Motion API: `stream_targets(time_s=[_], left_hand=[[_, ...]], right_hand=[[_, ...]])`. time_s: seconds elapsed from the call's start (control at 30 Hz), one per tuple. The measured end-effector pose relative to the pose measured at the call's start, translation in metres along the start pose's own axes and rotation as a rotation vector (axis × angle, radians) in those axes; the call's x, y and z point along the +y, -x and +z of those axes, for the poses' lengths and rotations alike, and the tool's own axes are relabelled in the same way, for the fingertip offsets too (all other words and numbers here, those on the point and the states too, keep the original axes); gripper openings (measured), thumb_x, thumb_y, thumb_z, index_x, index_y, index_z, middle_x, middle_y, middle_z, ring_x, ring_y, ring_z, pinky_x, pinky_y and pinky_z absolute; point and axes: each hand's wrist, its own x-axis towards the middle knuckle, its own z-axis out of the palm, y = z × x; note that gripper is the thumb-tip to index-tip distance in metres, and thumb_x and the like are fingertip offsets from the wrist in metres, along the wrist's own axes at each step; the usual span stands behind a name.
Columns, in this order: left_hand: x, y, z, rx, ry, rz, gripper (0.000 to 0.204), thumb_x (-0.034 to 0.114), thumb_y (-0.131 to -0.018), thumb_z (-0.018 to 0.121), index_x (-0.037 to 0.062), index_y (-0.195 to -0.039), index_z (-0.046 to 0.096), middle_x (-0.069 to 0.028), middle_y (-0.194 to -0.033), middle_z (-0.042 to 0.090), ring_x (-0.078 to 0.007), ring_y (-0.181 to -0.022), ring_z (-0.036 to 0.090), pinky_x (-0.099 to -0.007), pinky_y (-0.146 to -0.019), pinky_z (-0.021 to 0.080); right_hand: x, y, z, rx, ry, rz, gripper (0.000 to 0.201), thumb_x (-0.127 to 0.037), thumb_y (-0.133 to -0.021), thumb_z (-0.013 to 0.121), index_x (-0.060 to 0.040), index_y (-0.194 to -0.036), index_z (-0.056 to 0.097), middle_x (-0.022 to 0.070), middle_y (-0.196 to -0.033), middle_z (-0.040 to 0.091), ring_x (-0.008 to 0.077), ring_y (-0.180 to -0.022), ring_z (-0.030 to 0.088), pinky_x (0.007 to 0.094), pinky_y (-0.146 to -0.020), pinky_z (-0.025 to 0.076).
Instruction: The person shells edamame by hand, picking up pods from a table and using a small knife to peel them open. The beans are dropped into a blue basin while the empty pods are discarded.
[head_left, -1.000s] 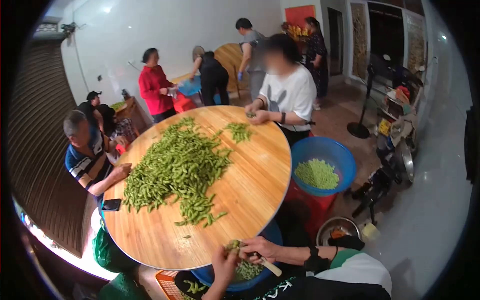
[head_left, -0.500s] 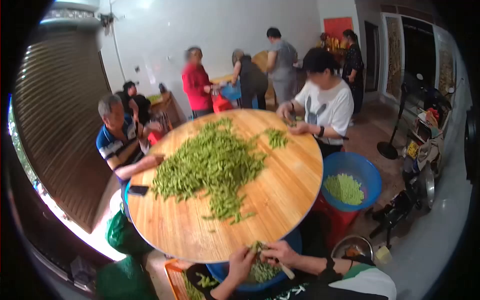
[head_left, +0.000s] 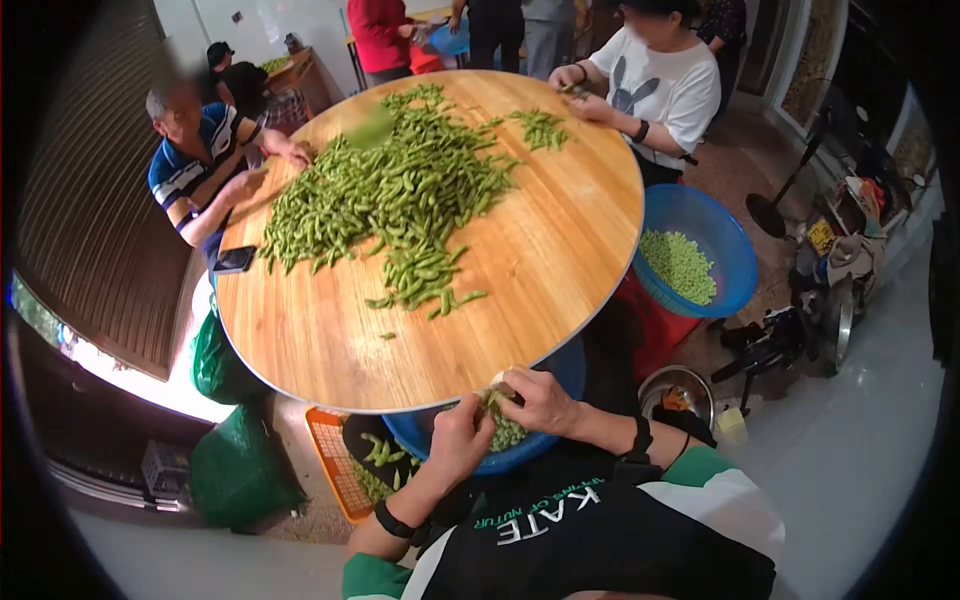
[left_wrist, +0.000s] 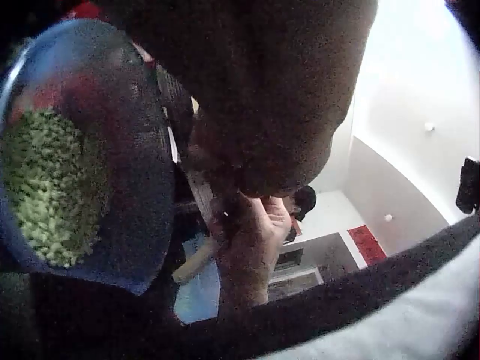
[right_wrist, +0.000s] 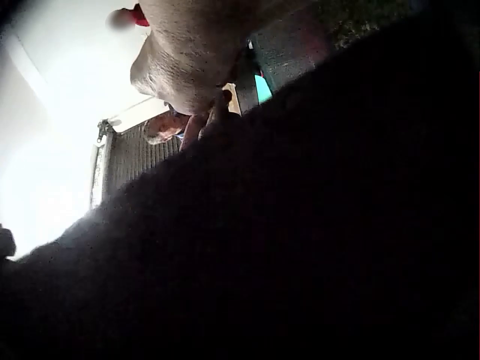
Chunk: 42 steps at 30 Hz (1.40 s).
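Two hands (left hand [head_left: 462,437], right hand [head_left: 540,400]) grip one edamame pod [head_left: 490,402].

Round wooden table [head_left: 520,270]. Big pod heap [head_left: 400,190] left of centre, spilling toward near edge. Small pod pile [head_left: 541,127] at far right. Phone [head_left: 234,261] at left edge.

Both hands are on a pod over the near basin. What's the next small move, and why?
Probably squeeze the pod open so its beans fall: left hand and right hand pinch it directly above the blue basin, which already holds shelled beans.
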Motion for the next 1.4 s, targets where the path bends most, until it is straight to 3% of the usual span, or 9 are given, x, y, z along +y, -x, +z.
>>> stream_targets(time_s=[0.17,0.37,0.63,0.83,0.9,1.0,1.1,1.2,1.4], left_hand=[[0.011,0.037,-0.044,-0.057,-0.013,-0.105,0.024,0.005,-0.079,0.059,0.0041,-0.102,0.054,-0.0192,-0.067,0.059,-0.0368,-0.061,0.061,-0.0413,-0.055,0.048],[-0.028,0.063,-0.111,-0.116,-0.84,-0.179,0.011,0.014,-0.087,0.057,0.0033,-0.09,0.059,-0.0209,-0.075,0.06,-0.0382,-0.069,0.062,-0.0463,-0.06,0.048],[-0.046,-0.109,-0.088,0.291,-0.382,0.231,0.01,0.011,-0.084,0.061,0.0029,-0.089,0.06,-0.0169,-0.083,0.057,-0.0356,-0.081,0.058,-0.0418,-0.07,0.047],[-0.083,-0.166,-0.071,0.343,-0.574,0.108,0.013,0.007,-0.076,0.064,0.0026,-0.088,0.061,-0.017,-0.089,0.057,-0.0362,-0.087,0.056,-0.044,-0.077,0.045],[-0.08,-0.157,-0.072,0.311,-0.538,0.084,0.018,0.006,-0.074,0.067,0.0027,-0.091,0.062,-0.017,-0.089,0.056,-0.0353,-0.087,0.055,-0.0435,-0.078,0.044],[-0.061,-0.13,-0.074,0.454,-0.538,0.261,0.015,0.005,-0.073,0.067,0.0013,-0.084,0.059,-0.018,-0.085,0.059,-0.0354,-0.081,0.058,-0.0409,-0.073,0.048],[-0.044,-0.108,-0.067,0.322,0.32,0.026,0.012,0.008,-0.081,0.069,0.0019,-0.086,0.059,-0.0053,-0.069,0.064,-0.0134,-0.056,0.058,-0.0233,-0.048,0.041],[-0.003,-0.072,-0.057,0.11,0.682,-0.192,0.011,0.005,-0.081,0.069,0.0021,-0.087,0.061,-0.002,-0.07,0.063,-0.0064,-0.059,0.055,-0.02,-0.05,0.04],[-0.008,-0.044,-0.026,0.005,0.887,-0.248,0.014,0.001,-0.079,0.069,0.0012,-0.092,0.064,-0.0012,-0.073,0.064,-0.0053,-0.059,0.053,-0.0192,-0.053,0.041]], right_hand=[[0.009,0.016,0.007,-0.063,0.062,-0.111,0.021,-0.007,-0.074,0.069,-0.0003,-0.085,0.052,0.0133,-0.074,0.05,0.0308,-0.065,0.056,0.0373,-0.054,0.044],[0.01,0.013,0.002,-0.289,0.031,-0.046,0.029,-0.016,-0.075,0.071,-0.0004,-0.088,0.051,0.0144,-0.078,0.051,0.0335,-0.072,0.055,0.0395,-0.06,0.045],[0.007,0.004,0.001,-0.324,-0.173,0.034,0.028,-0.012,-0.082,0.061,0.0032,-0.102,0.05,0.0193,-0.085,0.055,0.0375,-0.078,0.057,0.0411,-0.068,0.047],[0.001,0.004,-0.014,-0.294,-0.38,0.246,0.038,-0.01,-0.091,0.052,0.0051,-0.125,0.044,0.0152,-0.087,0.061,0.0225,-0.074,0.062,0.0337,-0.067,0.049],[0.001,0.006,-0.016,-0.329,-0.55,0.477,0.037,-0.011,-0.093,0.048,0.004,-0.127,0.043,0.0093,-0.082,0.061,0.0115,-0.065,0.058,0.0272,-0.056,0.047],[-0.002,-0.004,-0.02,-0.309,-0.76,0.625,0.04,-0.007,-0.095,0.045,0.003,-0.133,0.038,0.0079,-0.082,0.061,0.0068,-0.056,0.05,0.0195,-0.045,0.04],[-0.001,-0.017,-0.019,-0.231,-0.911,0.646,0.041,-0.01,-0.095,0.043,-0.0002,-0.135,0.037,0.0089,-0.081,0.058,0.0067,-0.052,0.046,0.0184,-0.042,0.037],[-0.015,-0.03,-0.02,-0.156,-1.105,0.72,0.041,-0.012,-0.096,0.041,-0.0032,-0.136,0.037,0.0102,-0.083,0.057,0.007,-0.051,0.043,0.018,-0.041,0.035],[-0.015,-0.025,-0.019,-0.281,-1.378,0.669,0.045,-0.014,-0.096,0.044,-0.0014,-0.139,0.034,0.0104,-0.083,0.057,0.0069,-0.051,0.042,0.0181,-0.043,0.036]])
